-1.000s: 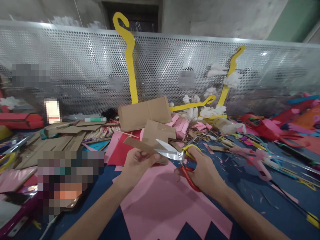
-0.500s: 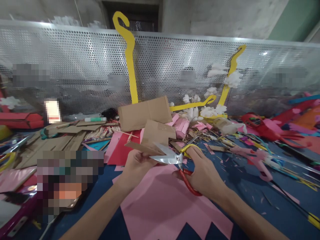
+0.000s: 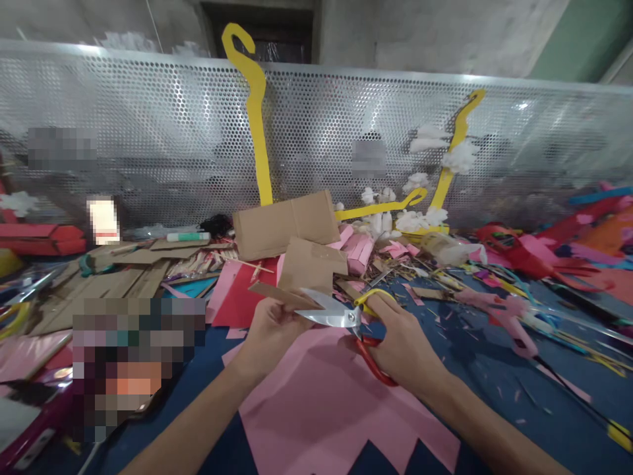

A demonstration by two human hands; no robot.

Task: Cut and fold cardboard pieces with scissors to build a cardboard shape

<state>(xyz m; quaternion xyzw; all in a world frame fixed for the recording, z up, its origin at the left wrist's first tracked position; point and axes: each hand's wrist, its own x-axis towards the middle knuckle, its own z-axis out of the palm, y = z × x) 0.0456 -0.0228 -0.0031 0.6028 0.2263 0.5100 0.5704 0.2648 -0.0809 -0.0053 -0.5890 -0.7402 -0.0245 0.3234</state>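
My left hand (image 3: 271,331) is closed on a narrow strip of cardboard (image 3: 277,295), its fingers partly hidden by the strip and the blades. In my right hand (image 3: 403,340) is a pair of scissors (image 3: 351,317) with one yellow and one red handle. The blades point left, a little apart, and lie at the cardboard strip beside my left fingers. Under both hands a large pink paper sheet (image 3: 336,402) with a zigzag near edge lies on the blue surface.
Ahead stand cardboard pieces (image 3: 287,227) and a tall yellow hook-shaped strip (image 3: 257,125) against a perforated metal panel (image 3: 321,132). To the right lies a pink glue gun (image 3: 509,323) with its cord. Cardboard sheets (image 3: 119,284) and a glue stick (image 3: 188,237) are at left.
The scissor blades have closed slightly and shifted a little at the cardboard strip. My left hand holds nearly the same place.
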